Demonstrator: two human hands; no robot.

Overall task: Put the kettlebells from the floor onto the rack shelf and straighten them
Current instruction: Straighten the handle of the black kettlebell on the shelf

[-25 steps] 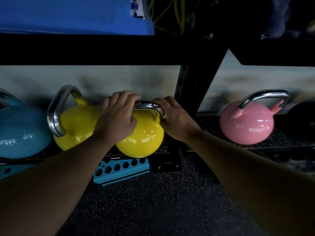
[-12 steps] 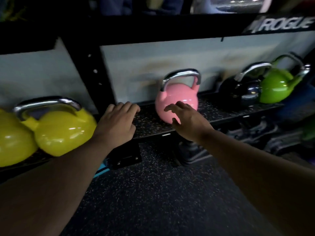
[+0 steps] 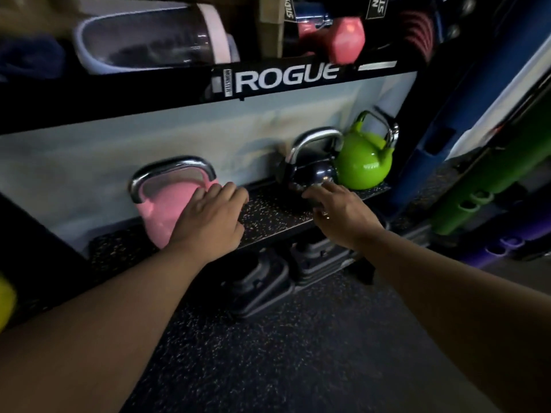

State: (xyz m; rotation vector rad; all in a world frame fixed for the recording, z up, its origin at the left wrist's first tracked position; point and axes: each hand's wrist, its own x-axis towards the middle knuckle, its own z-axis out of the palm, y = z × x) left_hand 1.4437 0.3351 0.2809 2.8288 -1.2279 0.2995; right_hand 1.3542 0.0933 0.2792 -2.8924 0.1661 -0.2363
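Observation:
A pink kettlebell (image 3: 167,207) with a chrome handle stands on the low rack shelf (image 3: 268,216). To its right stand a black kettlebell (image 3: 313,174) and a green kettlebell (image 3: 363,162), close together at the shelf's right end. My left hand (image 3: 211,219) lies flat against the pink kettlebell's right side, fingers spread over the shelf. My right hand (image 3: 340,210) reaches to the black kettlebell's lower front, fingers apart and at its base; no grip shows. A sliver of a yellow kettlebell (image 3: 6,299) shows at the far left edge.
Black weight plates or blocks (image 3: 268,278) sit under the shelf on the speckled rubber floor (image 3: 298,353). An upper shelf with the ROGUE beam (image 3: 286,79) holds a pink dumbbell (image 3: 346,40) and a clear container. Blue, green and purple rolled mats (image 3: 477,186) stand at the right.
The view and both hands have shifted right, away from the yellow kettlebells. My left hand has reached the pink kettlebell, and my right hand has moved on from the pink one to the black one.

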